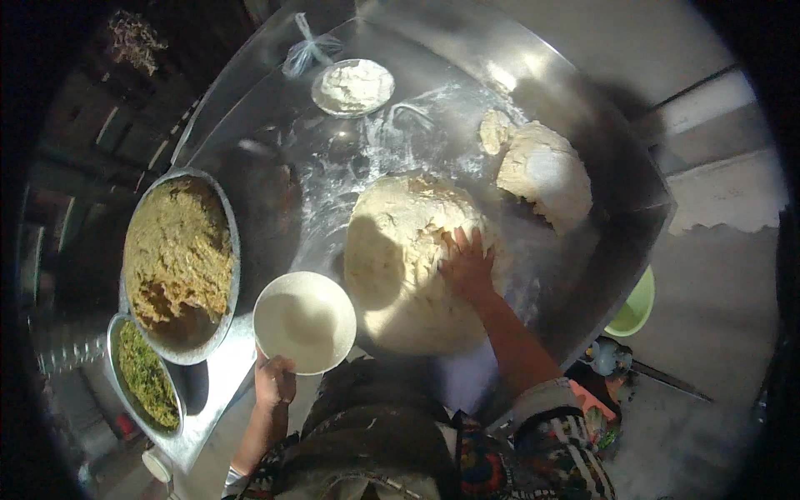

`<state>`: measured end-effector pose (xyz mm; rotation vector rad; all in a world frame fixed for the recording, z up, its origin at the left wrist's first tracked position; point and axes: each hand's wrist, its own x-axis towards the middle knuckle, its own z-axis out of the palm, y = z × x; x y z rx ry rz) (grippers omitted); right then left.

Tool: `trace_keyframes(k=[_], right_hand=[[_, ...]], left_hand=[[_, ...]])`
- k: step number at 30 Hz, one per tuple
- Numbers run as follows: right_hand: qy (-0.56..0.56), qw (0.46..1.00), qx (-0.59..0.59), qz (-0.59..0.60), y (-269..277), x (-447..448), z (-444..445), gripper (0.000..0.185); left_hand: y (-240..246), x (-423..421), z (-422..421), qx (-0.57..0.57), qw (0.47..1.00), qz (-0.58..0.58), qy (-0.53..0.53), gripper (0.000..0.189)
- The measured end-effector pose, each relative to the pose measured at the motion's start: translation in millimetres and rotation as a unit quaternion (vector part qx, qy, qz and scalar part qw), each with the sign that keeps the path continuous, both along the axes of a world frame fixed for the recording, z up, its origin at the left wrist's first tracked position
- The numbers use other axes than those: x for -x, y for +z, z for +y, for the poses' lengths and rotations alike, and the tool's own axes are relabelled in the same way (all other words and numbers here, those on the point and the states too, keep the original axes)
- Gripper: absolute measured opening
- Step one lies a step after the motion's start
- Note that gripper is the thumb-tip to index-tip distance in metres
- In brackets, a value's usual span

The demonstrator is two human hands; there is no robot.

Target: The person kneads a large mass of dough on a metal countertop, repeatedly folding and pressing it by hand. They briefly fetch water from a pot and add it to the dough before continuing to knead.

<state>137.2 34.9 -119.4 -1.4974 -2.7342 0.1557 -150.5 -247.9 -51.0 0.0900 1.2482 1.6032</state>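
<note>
My left hand [275,379] grips the rim of a white bowl [304,322], tilted so that its inside faces up towards me. The bowl looks bare inside, though part of it is in shadow. With fingers spread, my right hand [469,264] rests on a large mound of pale dough [400,219]. That dough lies on a metal worktable [262,144] dusted with white flour, close to my body. Its surface is rough near my fingertips and smoother at the front. A second lump of dough [544,172] sits further right, with a small piece [495,131] beside it.
A big oval-looking basin of brownish-yellow filling [181,244] stands at the left. Below it is a basin of chopped greens [147,375]. At the back are a bowl of flour [354,87] and a knotted plastic bag [307,50]. A green basin [632,306] shows beyond the table's right edge.
</note>
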Motion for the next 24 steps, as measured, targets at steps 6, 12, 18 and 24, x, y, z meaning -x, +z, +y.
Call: trace_keyframes(k=[6,12,18,24], right_hand=[[0.059,0.981,0.149,0.104,8.1,-35.8,0.8,0.044],[-0.188,0.953,0.189,0.142,7.3,-60.0,-3.2,0.031],[0.066,0.963,0.226,0.129,-3.0,-70.1,19.1,0.032],[-0.102,0.940,0.310,0.097,16.0,-88.0,-5.9,0.037]], left_hand=[[9.2,-2.6,-0.2,0.018,0.999,0.016,0.021,0.072],[12.6,-9.7,-0.4,0.047,0.998,0.023,0.031,0.060],[18.4,-17.5,5.0,-0.069,0.997,-0.022,0.016,0.063],[17.4,-17.4,12.0,0.031,0.999,0.008,0.044,0.074]])
